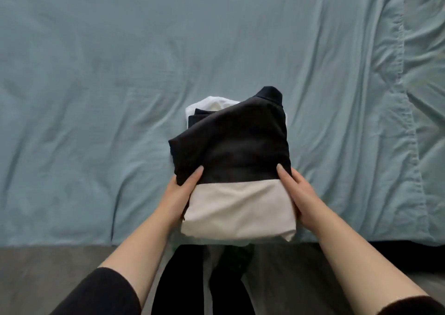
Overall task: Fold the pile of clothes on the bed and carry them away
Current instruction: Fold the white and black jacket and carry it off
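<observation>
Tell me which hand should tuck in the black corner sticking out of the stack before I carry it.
Probably left. Your left hand holds the stack on the side where the black top juts out, thumb just below that corner; the right hand holds the far side.

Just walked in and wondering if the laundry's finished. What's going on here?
A person at the edge of the bed holds a stack of folded clothes between both hands. The left hand grips its left side and the right hand its right side, thumbs on top. A black garment tops the stack, over a cream piece. Folding looks done; whether the stack has left the bed yet is unclear.
</observation>
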The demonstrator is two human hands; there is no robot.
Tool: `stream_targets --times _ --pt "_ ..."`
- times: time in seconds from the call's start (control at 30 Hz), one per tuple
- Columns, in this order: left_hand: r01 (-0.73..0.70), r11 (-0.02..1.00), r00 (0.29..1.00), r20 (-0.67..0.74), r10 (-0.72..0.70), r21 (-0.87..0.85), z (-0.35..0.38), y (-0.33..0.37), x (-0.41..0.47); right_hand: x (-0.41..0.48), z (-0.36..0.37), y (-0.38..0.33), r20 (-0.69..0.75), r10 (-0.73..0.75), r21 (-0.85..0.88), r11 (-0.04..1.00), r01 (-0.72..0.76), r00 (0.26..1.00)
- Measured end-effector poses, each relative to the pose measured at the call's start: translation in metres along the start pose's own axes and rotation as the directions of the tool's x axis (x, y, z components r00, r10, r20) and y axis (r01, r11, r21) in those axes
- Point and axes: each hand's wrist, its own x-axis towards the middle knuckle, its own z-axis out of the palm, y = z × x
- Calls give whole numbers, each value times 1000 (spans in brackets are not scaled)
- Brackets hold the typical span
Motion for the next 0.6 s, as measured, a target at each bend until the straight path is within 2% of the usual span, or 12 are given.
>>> stream_targets --times 0.07,0.2,0.3,0.43,0.47,0.5,0.53,0.57,0.6 --pt "-39 999 999 21 39 -4 -6 -7 -14 -10 1 8 -59 -75 -53 996 72 995" --pt "-56 977 995 -73 72 204 0 -19 -37 -37 15 28 -137 -194 -240 958 158 971" --pt "-102 946 986 -95 137 308 1 -30 -45 -53 14 42 -187 -234 -235 954 188 954" --pt "-46 933 997 -35 62 358 -7 -42 -59 -72 11 57 -156 -185 -276 951 137 970" --pt "-48 921 997 -42 70 386 -9 -42 -62 -75 11 59 -195 -203 -380 917 117 960" --pt "-58 881 987 -106 122 470 -9 -40 -64 -77 11 57 -259 -277 -538 837 100 925" --pt "-75 794 948 -204 245 604 -7 -35 -68 -80 15 51 -296 -418 -698 708 105 859" --pt "-147 659 852 -243 463 738 -1 -27 -71 -81 21 43 -256 -592 -812 560 162 765" --pt "-293 489 715 -151 683 822 8 -20 -73 -79 29 34 -134 -734 -875 403 269 666"
